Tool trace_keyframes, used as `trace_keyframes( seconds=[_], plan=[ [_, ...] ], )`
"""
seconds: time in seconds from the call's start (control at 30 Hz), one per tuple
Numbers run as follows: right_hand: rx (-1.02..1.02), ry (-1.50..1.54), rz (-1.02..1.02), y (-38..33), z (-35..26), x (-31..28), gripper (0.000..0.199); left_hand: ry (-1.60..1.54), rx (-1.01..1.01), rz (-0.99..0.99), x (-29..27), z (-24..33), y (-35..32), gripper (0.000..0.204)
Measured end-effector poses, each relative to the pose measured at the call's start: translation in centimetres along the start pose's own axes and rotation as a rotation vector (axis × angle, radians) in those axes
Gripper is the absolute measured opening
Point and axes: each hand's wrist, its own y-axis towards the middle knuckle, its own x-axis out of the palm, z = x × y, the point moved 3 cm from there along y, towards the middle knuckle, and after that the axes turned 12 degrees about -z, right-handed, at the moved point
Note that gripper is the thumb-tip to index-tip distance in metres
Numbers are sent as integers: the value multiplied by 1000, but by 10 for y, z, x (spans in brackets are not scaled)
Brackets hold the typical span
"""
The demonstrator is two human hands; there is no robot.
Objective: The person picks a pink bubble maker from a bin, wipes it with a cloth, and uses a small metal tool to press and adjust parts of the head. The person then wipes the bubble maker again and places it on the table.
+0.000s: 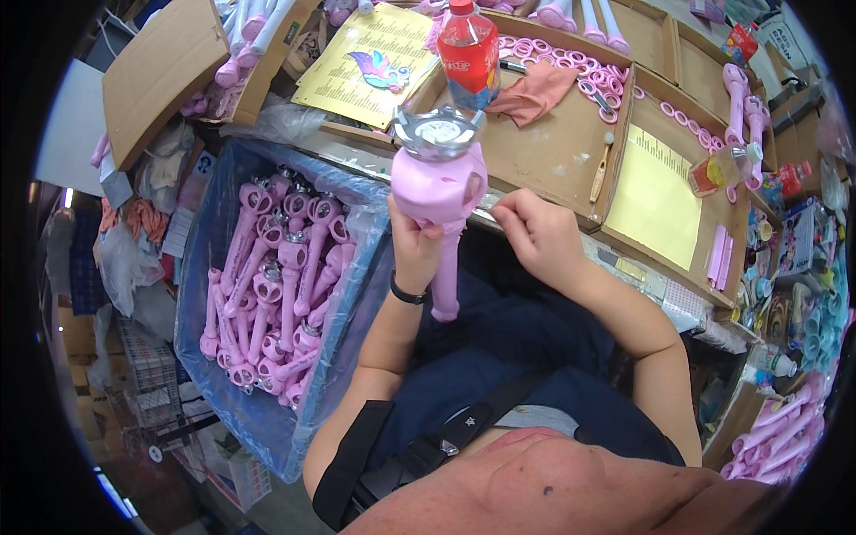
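Observation:
My left hand [415, 239] grips the neck of a pink plastic toy wand [439, 183] and holds it upright; its silver crown-shaped head with a round clear face points up and away from me. A black band circles that wrist. My right hand [533, 230] is just to the right of the wand with its fingertips pinched together, close to the wand's body; whether something small sits between them I cannot tell.
A box lined with blue plastic [214, 267] at my left holds several finished pink wands [276, 276]. Ahead lie cardboard trays [553, 143] with pink rings [553, 53], a pink cloth [535, 91], a red-labelled bottle [468, 53] and yellow sheets [655, 196]. More pink wands [776, 437] lie at lower right.

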Motion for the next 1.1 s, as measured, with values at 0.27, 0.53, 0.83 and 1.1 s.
trace_keyframes(
  seconds=[0.27,0.53,0.83,1.1],
  plan=[
    [151,153,-96,-18,16,10,22,-44,-1,-38,5,1,-3,93],
    [924,1379,-481,-20,39,14,19,152,68,-90,5,0,-1,94],
    [-104,-29,79,-15,29,17,20,-3,3,-61,2,-5,-3,91],
    [640,1223,-351,-34,42,30,18,111,-9,-185,-2,-4,1,88]
  ],
)
